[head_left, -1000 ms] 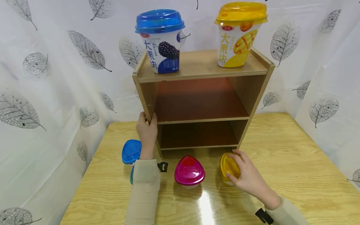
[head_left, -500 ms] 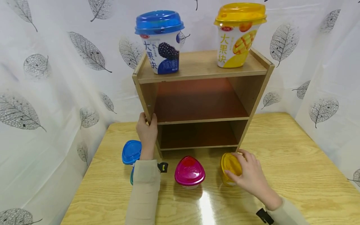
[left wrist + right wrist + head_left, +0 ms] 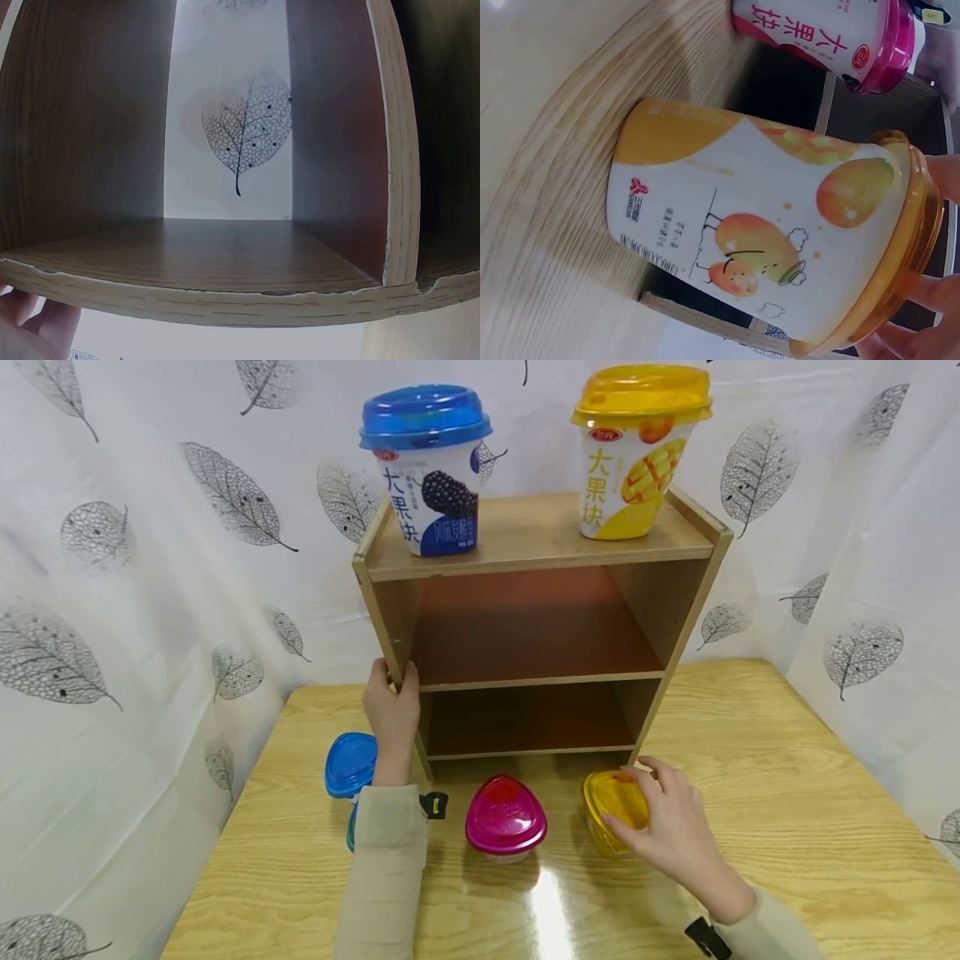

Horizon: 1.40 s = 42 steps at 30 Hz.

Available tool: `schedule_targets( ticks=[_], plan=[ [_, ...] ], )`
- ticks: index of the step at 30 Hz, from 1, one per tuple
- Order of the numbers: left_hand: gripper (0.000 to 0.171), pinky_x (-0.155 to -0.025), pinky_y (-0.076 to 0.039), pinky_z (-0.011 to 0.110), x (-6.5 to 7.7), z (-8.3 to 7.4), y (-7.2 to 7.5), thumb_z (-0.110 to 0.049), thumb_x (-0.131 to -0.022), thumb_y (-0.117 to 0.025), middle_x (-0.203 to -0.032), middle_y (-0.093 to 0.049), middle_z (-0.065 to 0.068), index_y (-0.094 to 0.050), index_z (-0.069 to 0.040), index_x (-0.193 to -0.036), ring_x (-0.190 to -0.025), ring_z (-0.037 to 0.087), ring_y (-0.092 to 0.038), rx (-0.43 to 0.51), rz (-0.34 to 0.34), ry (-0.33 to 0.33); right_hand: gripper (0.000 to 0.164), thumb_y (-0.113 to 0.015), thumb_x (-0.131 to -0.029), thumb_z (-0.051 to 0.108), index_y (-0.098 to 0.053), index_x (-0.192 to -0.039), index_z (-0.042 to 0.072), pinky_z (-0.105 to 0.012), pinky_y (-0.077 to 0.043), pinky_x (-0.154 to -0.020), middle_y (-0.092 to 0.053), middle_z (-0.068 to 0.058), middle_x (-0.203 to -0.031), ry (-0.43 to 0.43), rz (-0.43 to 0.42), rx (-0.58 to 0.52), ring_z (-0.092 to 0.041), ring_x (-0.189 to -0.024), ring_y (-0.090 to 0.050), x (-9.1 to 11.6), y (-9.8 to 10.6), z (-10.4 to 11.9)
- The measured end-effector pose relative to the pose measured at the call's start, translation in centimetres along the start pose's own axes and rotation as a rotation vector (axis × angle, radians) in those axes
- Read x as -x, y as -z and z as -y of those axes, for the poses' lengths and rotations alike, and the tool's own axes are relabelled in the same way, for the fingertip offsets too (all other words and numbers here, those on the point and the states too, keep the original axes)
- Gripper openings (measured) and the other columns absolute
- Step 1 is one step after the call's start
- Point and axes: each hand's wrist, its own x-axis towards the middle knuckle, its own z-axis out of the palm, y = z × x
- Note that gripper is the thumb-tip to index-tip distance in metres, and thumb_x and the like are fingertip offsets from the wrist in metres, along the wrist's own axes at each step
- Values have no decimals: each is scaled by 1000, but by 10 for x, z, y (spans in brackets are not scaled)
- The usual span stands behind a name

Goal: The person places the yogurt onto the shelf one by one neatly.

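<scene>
We see the thumb and fingers of the right hand (image 3: 667, 831) curled about the rim of the yellow-lidded cup (image 3: 611, 810), which stands on the table near the right foot of the wooden shelf (image 3: 525, 522); the left hand (image 3: 392, 718) grips the shelf's left side panel, thumb inside, fingers outside; beside the held cup, apart from it, we find a pink-lidded cup (image 3: 506, 818), and further left a blue-lidded cup (image 3: 351, 767), with a teal lid (image 3: 351, 828) mostly hidden behind a sleeve (image 3: 390, 868); the table (image 3: 765, 793) is pale wood-grained and glossy, a streak of light shining near its front; on the shelf's top board we see a tall blue cup (image 3: 431, 485) at left and a tall yellow cup (image 3: 633, 468) at right; behind it all hangs white cloth (image 3: 165, 568) printed with dark skeleton leaves; against a second ago, the held cup's lid is turned and shows broader, and the right hand sits slightly further right; the left hand, the shelf and the other cups match the earlier view.
</scene>
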Motion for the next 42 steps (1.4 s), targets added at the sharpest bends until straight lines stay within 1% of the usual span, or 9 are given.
schedule_targets(
  ticks=[2, 4, 7, 12, 16, 24, 29, 38, 42],
  plan=[
    [25, -71, -48, 44, 0, 0, 0, -15, -85, -55, -101, -60, 19, -56, 5, -101, -88, 31, -57, 2, -1, -1, 52, -76, -58, 30, -57, -100, 6, -52, -33, -70, -49, -22, -108, 8, -18, -7, -39, -94, -44, -1, 0, -1],
    [25, -71, -48, 44, 0, 0, 0, -15, -85, -55, -101, -60, 19, -56, 5, -101, -88, 31, -57, 1, -3, -2, 50, -77, -59, 26, -57, -100, 4, -52, -33, -73, -49, -22, -107, 11, -9, -40, -39, -95, -44, -1, 0, -1],
    [25, -72, -48, 44, 0, 0, 0, -15, -85, -56, -101, -60, 19, -56, 5, -101, -89, 31, -57, 2, -1, -1, 50, -77, -61, 20, -57, -103, 3, -54, -33, -79, -48, -23, -109, -3, 33, -100, -39, -98, -43, -1, 2, -1],
    [25, -72, -48, 44, 0, -1, 0, -15, -85, -55, -102, -60, 20, -55, 5, -101, -90, 31, -57, -1, 3, -2, 49, -75, -65, 12, -55, -109, 5, -57, -35, -81, -43, -23, -116, -39, 116, -171, -40, -104, -41, 1, 7, 1],
    [25, -72, -48, 44, 1, -2, 0, -14, -86, -55, -103, -60, 20, -55, 5, -102, -90, 31, -57, 2, 4, -2, 49, -73, -66, 7, -54, -111, 6, -59, -34, -82, -40, -21, -122, -36, 148, -222, -40, -108, -40, 3, 10, 1],
    [25, -73, -48, 44, 1, -2, 0, -14, -86, -55, -103, -60, 19, -55, 4, -103, -90, 31, -57, 1, 7, 2, 52, -75, -66, 19, -53, -109, 0, -59, -32, -83, -41, -22, -120, -105, 111, -202, -40, -108, -37, 4, 8, -3],
    [25, -73, -47, 44, 1, 0, 0, -14, -86, -55, -103, -60, 19, -56, 4, -103, -91, 31, -56, 7, 6, 8, 52, -74, -67, 16, -52, -110, -2, -59, -32, -83, -42, -23, -119, -106, 118, -200, -40, -108, -39, 4, 8, -5],
    [25, -72, -47, 44, 1, -2, 1, -14, -86, -54, -103, -60, 19, -55, 4, -103, -90, 30, -56, 12, 11, 2, 50, -71, -70, 10, -49, -113, -4, -61, -30, -84, -40, -24, -123, -89, 139, -281, -43, -110, -36, 5, 10, -9],
    [26, -72, -47, 44, 1, -1, 0, -15, -86, -54, -103, -60, 19, -55, 4, -103, -90, 30, -56, 11, 14, 10, 59, -70, -71, 12, -42, -119, -6, -62, -28, -85, -39, -25, -124, -116, 162, -345, -43, -113, -34, 7, 12, -14]
  ],
)
